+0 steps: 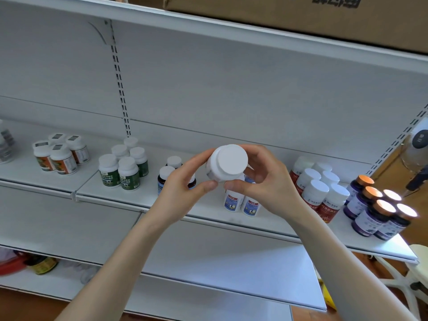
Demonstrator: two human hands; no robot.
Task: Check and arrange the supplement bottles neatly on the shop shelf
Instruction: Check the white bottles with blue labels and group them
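Observation:
A white supplement bottle (228, 162) is held up in front of the shelf, tilted so its white cap faces me. My left hand (183, 188) grips it from the left and below with curled fingers. My right hand (264, 181) grips it from the right, thumb under the cap. Directly beneath stand two white bottles with blue labels (242, 201) on the white shelf (129, 193). Left of my left hand are dark bottles with white caps (165, 176), partly hidden by it.
Along the same shelf stand groups of green-labelled bottles (122, 167), orange-labelled bottles (60, 155), red-labelled bottles (319, 191) and purple bottles with orange caps (377, 207). A cardboard box (301, 12) sits on the top shelf. Lower shelves (220, 258) jut out below.

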